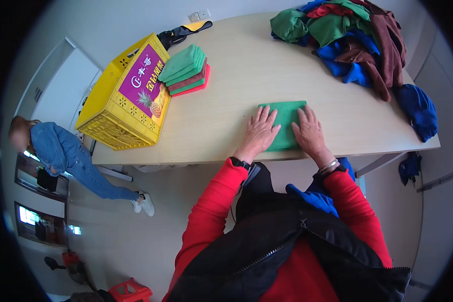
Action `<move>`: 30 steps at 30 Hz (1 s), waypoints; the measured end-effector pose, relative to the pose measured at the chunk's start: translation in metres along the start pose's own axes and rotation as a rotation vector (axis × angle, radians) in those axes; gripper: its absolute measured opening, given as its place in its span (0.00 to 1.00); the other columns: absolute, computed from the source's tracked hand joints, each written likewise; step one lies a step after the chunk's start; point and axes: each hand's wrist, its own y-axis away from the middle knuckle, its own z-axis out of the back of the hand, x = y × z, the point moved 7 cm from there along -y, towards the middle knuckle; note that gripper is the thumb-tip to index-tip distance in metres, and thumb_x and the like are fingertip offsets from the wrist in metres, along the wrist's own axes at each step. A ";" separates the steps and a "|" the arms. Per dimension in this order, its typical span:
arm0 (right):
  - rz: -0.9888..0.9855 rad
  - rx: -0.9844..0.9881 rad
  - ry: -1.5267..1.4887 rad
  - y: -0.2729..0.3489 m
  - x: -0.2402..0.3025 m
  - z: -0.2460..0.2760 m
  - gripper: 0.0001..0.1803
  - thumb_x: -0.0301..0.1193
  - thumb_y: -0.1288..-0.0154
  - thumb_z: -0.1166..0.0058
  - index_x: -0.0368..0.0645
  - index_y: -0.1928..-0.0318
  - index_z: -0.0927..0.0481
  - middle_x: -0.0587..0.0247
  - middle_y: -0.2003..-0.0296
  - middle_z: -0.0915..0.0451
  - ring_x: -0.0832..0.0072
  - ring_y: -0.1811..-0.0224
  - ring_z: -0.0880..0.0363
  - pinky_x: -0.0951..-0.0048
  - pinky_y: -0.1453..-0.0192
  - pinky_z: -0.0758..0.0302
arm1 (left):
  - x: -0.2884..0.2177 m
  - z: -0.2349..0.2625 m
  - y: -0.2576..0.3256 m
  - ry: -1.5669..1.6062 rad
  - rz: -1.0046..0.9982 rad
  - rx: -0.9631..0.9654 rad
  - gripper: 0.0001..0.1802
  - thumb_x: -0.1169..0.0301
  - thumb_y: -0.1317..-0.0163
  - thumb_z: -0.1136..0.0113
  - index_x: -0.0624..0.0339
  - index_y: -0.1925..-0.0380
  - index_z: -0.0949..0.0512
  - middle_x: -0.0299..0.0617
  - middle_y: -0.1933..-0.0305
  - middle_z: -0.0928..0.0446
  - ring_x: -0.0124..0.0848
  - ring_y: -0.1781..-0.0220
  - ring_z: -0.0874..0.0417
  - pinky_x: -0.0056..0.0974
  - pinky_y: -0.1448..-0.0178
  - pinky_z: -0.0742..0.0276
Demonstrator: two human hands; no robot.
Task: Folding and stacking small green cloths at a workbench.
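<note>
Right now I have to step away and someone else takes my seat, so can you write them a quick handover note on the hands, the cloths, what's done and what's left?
Left hand and right hand: both flat, fingers spread, pressing the folded green cloth at the table's near edge.
Done: a stack of folded cloths beside the yellow crate.
Left: the pile of unfolded cloths at the far right, plus a blue cloth near the right edge.

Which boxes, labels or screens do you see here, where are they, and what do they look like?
Yellow crate: table's left end, latticed plastic, rectangular.
Label: on the crate's top panel, purple rectangle with a pineapple picture.
Wall socket: behind the table, small white plate.
Screens: none clearly visible.
</note>
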 end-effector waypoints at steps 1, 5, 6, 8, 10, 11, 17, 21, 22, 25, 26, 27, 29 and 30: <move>-0.092 -0.026 -0.064 0.003 -0.008 0.002 0.34 0.46 0.29 0.51 0.39 0.30 0.36 0.44 0.29 0.38 0.48 0.26 0.42 0.47 0.27 0.41 | -0.001 0.000 0.004 0.005 0.001 0.001 0.33 0.51 0.25 0.57 0.57 0.27 0.39 0.51 0.22 0.45 0.48 0.20 0.49 0.52 0.21 0.49; -0.110 0.000 -0.125 -0.004 -0.009 -0.007 0.34 0.46 0.29 0.50 0.38 0.30 0.36 0.39 0.30 0.38 0.46 0.28 0.40 0.50 0.26 0.40 | -0.009 0.008 0.021 0.085 -0.024 -0.088 0.30 0.54 0.25 0.55 0.59 0.30 0.36 0.54 0.24 0.42 0.50 0.21 0.46 0.51 0.22 0.47; -0.076 0.021 -0.121 -0.006 -0.008 -0.010 0.35 0.46 0.30 0.49 0.38 0.30 0.36 0.38 0.31 0.38 0.45 0.28 0.39 0.51 0.26 0.40 | -0.012 0.010 0.028 0.087 -0.026 -0.086 0.30 0.54 0.25 0.55 0.59 0.30 0.36 0.54 0.24 0.42 0.50 0.21 0.46 0.51 0.22 0.47; -0.001 0.067 -0.149 -0.008 -0.002 -0.010 0.35 0.45 0.29 0.49 0.38 0.30 0.37 0.37 0.30 0.39 0.44 0.28 0.39 0.52 0.26 0.40 | -0.015 0.027 0.053 0.209 -0.022 -0.170 0.28 0.56 0.25 0.53 0.61 0.33 0.33 0.54 0.27 0.36 0.49 0.25 0.37 0.49 0.26 0.39; 0.157 0.157 -0.210 -0.008 0.013 -0.011 0.35 0.43 0.29 0.49 0.38 0.29 0.39 0.35 0.30 0.40 0.43 0.28 0.39 0.54 0.25 0.40 | -0.002 0.039 0.091 0.449 0.080 -0.263 0.26 0.57 0.25 0.52 0.64 0.37 0.30 0.52 0.32 0.30 0.46 0.32 0.28 0.47 0.32 0.30; 0.155 0.159 -0.211 -0.008 0.015 -0.012 0.35 0.43 0.29 0.49 0.38 0.29 0.39 0.35 0.30 0.40 0.43 0.28 0.39 0.54 0.25 0.40 | 0.010 0.041 0.115 0.630 0.179 -0.310 0.25 0.58 0.25 0.51 0.66 0.39 0.28 0.49 0.35 0.27 0.44 0.36 0.23 0.46 0.37 0.24; 0.433 0.278 -0.322 0.002 0.075 -0.030 0.35 0.44 0.30 0.48 0.39 0.29 0.38 0.37 0.30 0.39 0.44 0.29 0.38 0.55 0.25 0.39 | 0.060 -0.025 0.191 1.785 0.861 -0.071 0.28 0.58 0.28 0.42 0.62 0.36 0.32 0.44 0.36 0.25 0.40 0.40 0.21 0.47 0.38 0.22; 0.563 0.296 -0.379 0.017 0.115 -0.034 0.34 0.42 0.29 0.48 0.40 0.29 0.37 0.38 0.30 0.39 0.46 0.28 0.38 0.56 0.25 0.39 | 0.054 -0.036 0.194 2.194 0.818 -0.182 0.30 0.59 0.30 0.39 0.58 0.33 0.34 0.44 0.36 0.26 0.39 0.37 0.23 0.49 0.32 0.27; 0.594 0.303 -0.388 0.019 0.119 -0.033 0.34 0.41 0.29 0.48 0.40 0.29 0.38 0.39 0.29 0.40 0.46 0.28 0.38 0.56 0.25 0.39 | 0.052 -0.032 0.192 2.193 0.816 -0.178 0.30 0.59 0.30 0.39 0.58 0.33 0.34 0.44 0.36 0.26 0.39 0.37 0.23 0.49 0.32 0.27; 0.423 0.303 -0.490 0.012 0.093 -0.013 0.32 0.39 0.28 0.48 0.39 0.29 0.37 0.42 0.30 0.38 0.48 0.28 0.38 0.57 0.25 0.38 | 0.057 -0.008 0.194 2.056 0.845 -0.234 0.29 0.62 0.31 0.39 0.58 0.34 0.32 0.45 0.36 0.26 0.40 0.35 0.25 0.50 0.29 0.31; 0.339 0.308 -0.543 0.012 0.082 -0.005 0.32 0.38 0.28 0.48 0.39 0.29 0.36 0.43 0.30 0.36 0.49 0.28 0.38 0.57 0.25 0.38 | 0.059 0.010 0.190 2.054 0.846 -0.232 0.29 0.62 0.31 0.39 0.58 0.34 0.32 0.45 0.36 0.26 0.40 0.35 0.25 0.50 0.29 0.31; 0.335 0.237 -0.480 0.013 0.069 0.004 0.30 0.37 0.28 0.48 0.38 0.30 0.35 0.45 0.31 0.35 0.50 0.28 0.37 0.57 0.25 0.38 | 0.070 0.033 0.186 1.981 0.920 -0.249 0.28 0.63 0.32 0.38 0.59 0.34 0.32 0.45 0.36 0.25 0.41 0.35 0.25 0.50 0.29 0.31; 0.299 0.125 -0.364 0.020 0.037 0.022 0.28 0.34 0.29 0.48 0.38 0.32 0.33 0.46 0.33 0.32 0.51 0.29 0.36 0.58 0.26 0.37 | 0.096 0.076 0.166 1.902 0.979 -0.291 0.29 0.64 0.35 0.35 0.59 0.36 0.30 0.44 0.37 0.25 0.41 0.36 0.25 0.48 0.31 0.29; 0.268 0.085 -0.316 0.026 0.025 0.029 0.27 0.32 0.30 0.48 0.37 0.34 0.32 0.46 0.34 0.31 0.51 0.30 0.35 0.57 0.26 0.37 | 0.113 0.100 0.152 1.892 0.970 -0.318 0.29 0.65 0.37 0.33 0.58 0.37 0.29 0.43 0.37 0.25 0.39 0.36 0.25 0.47 0.32 0.29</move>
